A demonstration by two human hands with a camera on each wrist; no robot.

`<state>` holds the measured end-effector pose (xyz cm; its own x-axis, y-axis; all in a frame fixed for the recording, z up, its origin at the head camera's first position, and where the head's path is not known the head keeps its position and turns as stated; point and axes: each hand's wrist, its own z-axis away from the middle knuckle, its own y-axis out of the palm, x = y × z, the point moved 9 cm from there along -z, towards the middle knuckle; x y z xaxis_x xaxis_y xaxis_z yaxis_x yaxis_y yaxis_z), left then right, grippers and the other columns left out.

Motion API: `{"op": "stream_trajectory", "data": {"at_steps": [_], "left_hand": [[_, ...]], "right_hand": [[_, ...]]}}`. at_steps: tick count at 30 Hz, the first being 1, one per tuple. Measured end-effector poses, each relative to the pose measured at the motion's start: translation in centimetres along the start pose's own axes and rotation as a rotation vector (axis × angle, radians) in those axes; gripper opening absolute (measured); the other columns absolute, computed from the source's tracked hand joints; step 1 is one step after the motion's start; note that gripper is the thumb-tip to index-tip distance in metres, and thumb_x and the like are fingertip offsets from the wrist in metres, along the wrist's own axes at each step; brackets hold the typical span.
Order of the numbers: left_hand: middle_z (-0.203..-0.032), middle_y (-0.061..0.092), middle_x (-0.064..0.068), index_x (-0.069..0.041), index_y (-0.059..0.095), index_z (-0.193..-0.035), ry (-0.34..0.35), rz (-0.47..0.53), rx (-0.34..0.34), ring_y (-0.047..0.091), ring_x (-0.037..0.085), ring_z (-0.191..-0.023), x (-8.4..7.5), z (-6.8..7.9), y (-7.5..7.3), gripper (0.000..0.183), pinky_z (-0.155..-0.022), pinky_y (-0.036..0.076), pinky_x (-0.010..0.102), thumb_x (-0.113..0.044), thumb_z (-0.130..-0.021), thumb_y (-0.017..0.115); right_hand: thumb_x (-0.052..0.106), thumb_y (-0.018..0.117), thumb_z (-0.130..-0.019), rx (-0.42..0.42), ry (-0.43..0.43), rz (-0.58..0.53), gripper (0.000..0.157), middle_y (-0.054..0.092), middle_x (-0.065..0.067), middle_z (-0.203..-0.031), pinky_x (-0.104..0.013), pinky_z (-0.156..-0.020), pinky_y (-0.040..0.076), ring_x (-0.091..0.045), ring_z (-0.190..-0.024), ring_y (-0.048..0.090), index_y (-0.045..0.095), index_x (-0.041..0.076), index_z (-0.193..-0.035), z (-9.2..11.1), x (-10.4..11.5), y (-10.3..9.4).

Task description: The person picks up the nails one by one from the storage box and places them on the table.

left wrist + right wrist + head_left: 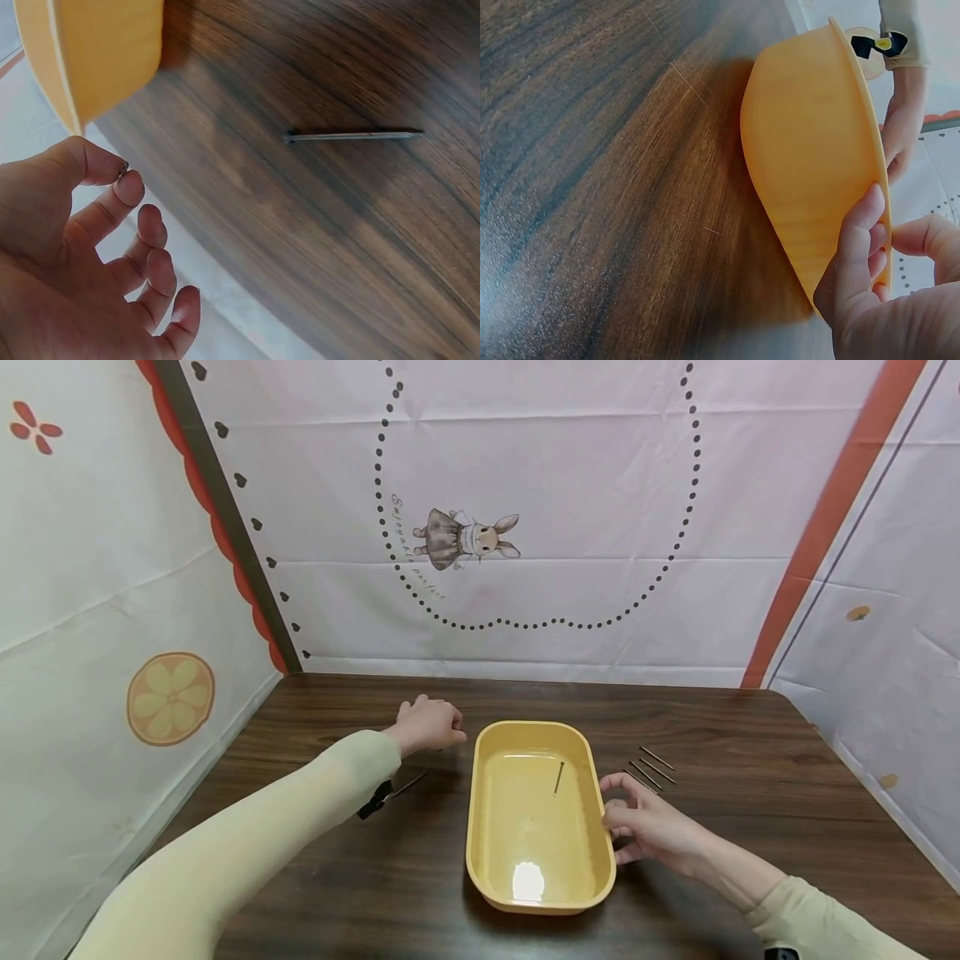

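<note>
My left hand is raised left of the yellow tray's far end. In the left wrist view its thumb and index finger pinch a nail, of which only a small dark end shows. Another nail lies on the table below that hand, partly behind the left wrist in the head view. At the tray's right side my right hand grips the rim of the yellow tray between thumb and fingers. One nail lies inside the tray.
Several nails lie roughly parallel on the dark wooden table, just beyond the right hand. A printed cloth hangs along the table's back and sides.
</note>
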<state>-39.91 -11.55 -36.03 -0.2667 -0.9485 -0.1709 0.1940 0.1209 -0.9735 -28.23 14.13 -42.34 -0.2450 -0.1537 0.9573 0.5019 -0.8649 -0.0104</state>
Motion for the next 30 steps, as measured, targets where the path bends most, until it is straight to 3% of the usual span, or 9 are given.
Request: {"op": "stream_trajectory", "data": {"at_steps": [30], "left_hand": [[-0.065, 0.037, 0.000, -0.018, 0.039, -0.063, -0.044, 0.022, 0.020, 0.035, 0.024, -0.079, 5.0, 1.6, 2.6, 0.039, -0.075, 0.019, 0.041, -0.025, -0.096, 0.058]], "right_hand": [[0.005, 0.053, -0.089, -0.003, 0.016, 0.004, 0.054, 0.059, 0.000, -0.089, -0.031, -0.063, 0.059, -0.012, -0.075, 0.062, 0.019, 0.005, -0.132, 0.0, 0.0, 0.0]]}}
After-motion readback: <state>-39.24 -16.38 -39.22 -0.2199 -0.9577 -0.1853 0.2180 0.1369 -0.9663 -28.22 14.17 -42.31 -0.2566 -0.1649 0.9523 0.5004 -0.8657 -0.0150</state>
